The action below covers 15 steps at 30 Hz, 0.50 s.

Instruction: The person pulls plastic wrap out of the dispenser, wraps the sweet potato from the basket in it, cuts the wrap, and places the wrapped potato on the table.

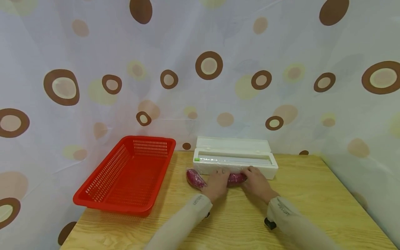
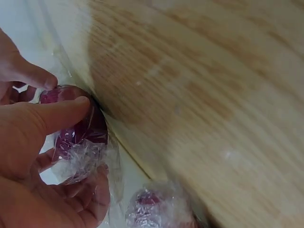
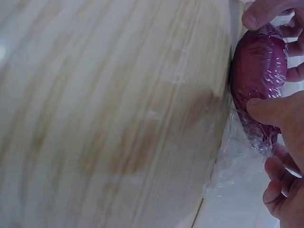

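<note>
In front of the white box, a purple sweet potato [image 1: 236,179] lies between both hands with clear plastic wrap [image 3: 237,159] around it. My left hand [image 1: 217,182] grips its left end, the thumb across the near side and the fingers curled beneath. At the other end my right hand [image 1: 257,184] holds it, thumb pressed on the skin. Crumpled film bunches at the left end in the left wrist view. A second sweet potato [image 1: 195,178], also in film, rests on the table just left of my left hand.
The white wrap dispenser box [image 1: 234,170] stands at the back with its lid [image 1: 232,144] raised and a film roll [image 1: 235,160] inside. To the left is a red slotted basket [image 1: 150,173]. A patterned curtain [image 1: 237,104] hangs behind the wooden table [image 1: 243,225].
</note>
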Tool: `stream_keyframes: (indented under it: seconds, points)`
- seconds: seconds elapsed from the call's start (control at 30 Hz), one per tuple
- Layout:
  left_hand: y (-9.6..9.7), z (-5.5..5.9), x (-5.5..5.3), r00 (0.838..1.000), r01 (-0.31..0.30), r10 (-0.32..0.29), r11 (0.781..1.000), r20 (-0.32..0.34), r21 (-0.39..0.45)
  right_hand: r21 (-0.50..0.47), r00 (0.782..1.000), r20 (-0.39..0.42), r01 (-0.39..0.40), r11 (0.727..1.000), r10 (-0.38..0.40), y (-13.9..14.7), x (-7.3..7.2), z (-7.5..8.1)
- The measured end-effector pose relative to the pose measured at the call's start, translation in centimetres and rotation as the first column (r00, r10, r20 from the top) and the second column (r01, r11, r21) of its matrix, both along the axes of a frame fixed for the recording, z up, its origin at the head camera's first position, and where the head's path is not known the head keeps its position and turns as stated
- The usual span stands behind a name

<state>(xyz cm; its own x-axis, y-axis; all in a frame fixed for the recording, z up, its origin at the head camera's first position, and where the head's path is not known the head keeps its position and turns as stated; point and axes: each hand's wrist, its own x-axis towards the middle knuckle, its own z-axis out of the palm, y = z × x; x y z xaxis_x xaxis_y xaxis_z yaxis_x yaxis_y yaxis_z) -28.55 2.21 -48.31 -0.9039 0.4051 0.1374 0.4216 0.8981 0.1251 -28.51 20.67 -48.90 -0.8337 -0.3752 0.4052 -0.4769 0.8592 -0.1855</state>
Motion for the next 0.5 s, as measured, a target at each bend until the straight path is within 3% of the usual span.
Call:
stream_keyframes:
  seconds: [0.2, 0.5]
  points:
    - [-0.1, 0.2, -0.1, 1.0, -0.003, 0.003, 1.0, -0.005, -0.001, 0.015, 0.999, 0.043, 0.015, 1.0, -0.015, 0.0, -0.3, -0.1]
    - [-1.3, 0.1, -0.4, 0.99, 0.016, -0.029, 0.995, 0.138, 0.1, 0.023, 0.997, 0.07, -0.044, 0.999, 0.042, 0.6, -0.4, -0.3]
